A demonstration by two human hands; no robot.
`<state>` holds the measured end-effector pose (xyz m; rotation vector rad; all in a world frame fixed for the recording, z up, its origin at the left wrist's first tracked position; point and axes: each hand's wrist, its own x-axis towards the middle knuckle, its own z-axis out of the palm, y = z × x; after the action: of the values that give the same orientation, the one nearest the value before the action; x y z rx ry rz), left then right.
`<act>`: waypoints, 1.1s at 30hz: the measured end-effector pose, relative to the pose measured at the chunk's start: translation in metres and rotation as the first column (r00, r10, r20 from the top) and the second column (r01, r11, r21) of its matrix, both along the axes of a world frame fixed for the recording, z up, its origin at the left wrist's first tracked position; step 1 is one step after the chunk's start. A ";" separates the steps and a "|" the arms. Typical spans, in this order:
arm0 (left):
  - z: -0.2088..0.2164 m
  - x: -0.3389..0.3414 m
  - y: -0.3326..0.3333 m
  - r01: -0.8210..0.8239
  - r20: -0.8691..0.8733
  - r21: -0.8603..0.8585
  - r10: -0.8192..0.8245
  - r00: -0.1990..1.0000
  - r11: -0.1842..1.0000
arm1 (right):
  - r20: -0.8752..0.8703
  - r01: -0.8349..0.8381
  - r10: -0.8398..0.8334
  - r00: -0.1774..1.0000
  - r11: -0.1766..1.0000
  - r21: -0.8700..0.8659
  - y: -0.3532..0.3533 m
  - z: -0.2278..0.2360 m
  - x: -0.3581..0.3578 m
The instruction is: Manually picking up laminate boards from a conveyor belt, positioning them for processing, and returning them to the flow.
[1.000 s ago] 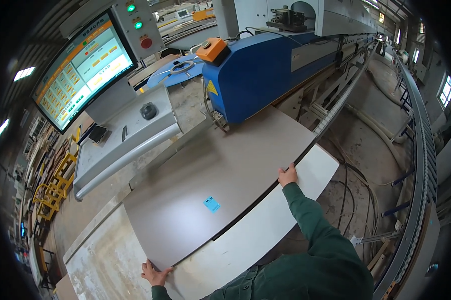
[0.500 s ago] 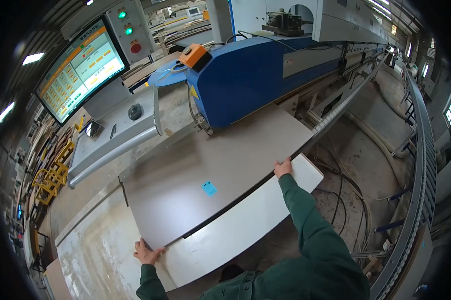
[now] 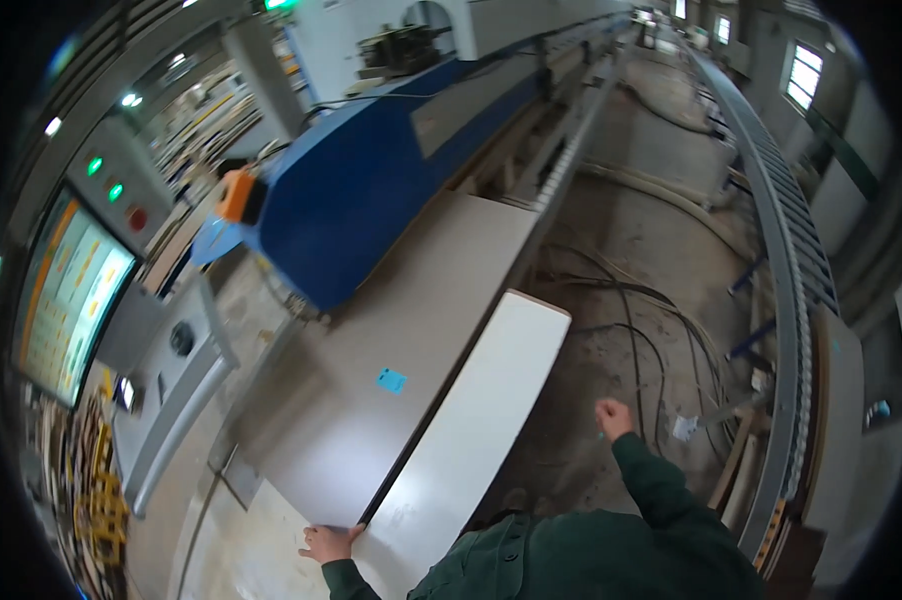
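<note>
A grey-brown flat panel (image 3: 451,270) with a blue sticker (image 3: 391,380) lies on the white work surface (image 3: 481,385), its far part beside the blue machine housing (image 3: 341,190). My left hand (image 3: 329,543) touches the panel's near end at the corner, thumb and fingers spread apart along the edge. Off to the right, away from the panel, my right hand (image 3: 614,416) hangs above the floor with its fingers curled in. Nothing shows in it, though the picture is slightly blurred there.
On the left stand a lit screen (image 3: 76,300) and a grey console shelf (image 3: 186,390) holding a black mouse (image 3: 182,338). Dark cables (image 3: 641,300) coil on the floor at right. A roller conveyor (image 3: 771,220) runs along the far right, with stacked boards at its near end.
My right hand has let go of the panel's right edge and moved right, over the floor. The view has turned rightward. My left hand stays at the panel's near corner.
</note>
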<state>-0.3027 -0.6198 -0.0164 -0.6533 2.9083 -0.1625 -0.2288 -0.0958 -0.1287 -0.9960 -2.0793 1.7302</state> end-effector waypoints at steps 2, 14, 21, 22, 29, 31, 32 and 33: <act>0.025 -0.033 0.015 0.066 0.357 -0.081 -0.033 0.934 0.995 | 0.350 -0.070 -0.033 0.936 0.958 0.278 0.002 -0.008 0.067; 0.043 -0.106 0.379 0.932 -0.536 0.353 -0.833 0.134 -0.077 | 0.531 0.349 -0.440 0.724 0.898 0.268 0.028 -0.017 0.315; 0.007 0.063 0.564 0.621 -0.145 0.638 -0.864 -0.483 -0.454 | 0.003 0.825 -0.838 0.546 0.538 0.173 0.096 0.092 0.408; 0.003 0.082 0.586 0.613 -0.155 0.631 -0.852 -0.501 -0.475 | -0.081 0.866 -0.868 0.489 0.472 0.166 0.108 0.098 0.432; 0.026 0.171 0.755 0.536 -0.050 0.682 -0.763 -0.645 -0.498 | -0.136 0.998 -0.988 -0.068 -0.070 0.009 0.231 0.064 0.615; 0.057 0.197 0.808 0.408 -0.143 0.683 -0.658 -0.739 -0.606 | -0.007 0.987 -0.988 -0.153 -0.153 0.049 0.259 0.039 0.663; 0.071 0.207 0.833 0.354 -0.205 0.685 -0.635 -0.745 -0.637 | 0.113 0.946 -0.963 -0.246 -0.214 0.243 0.274 0.035 0.674; 0.082 0.220 0.863 0.293 -0.273 0.681 -0.604 -0.749 -0.671 | 0.204 0.866 -0.911 -0.358 -0.242 0.438 0.288 0.033 0.687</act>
<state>-0.0831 0.2436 0.0658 2.1840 1.1189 0.2292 0.4579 0.1917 -0.0955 -2.2863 -0.4939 0.2993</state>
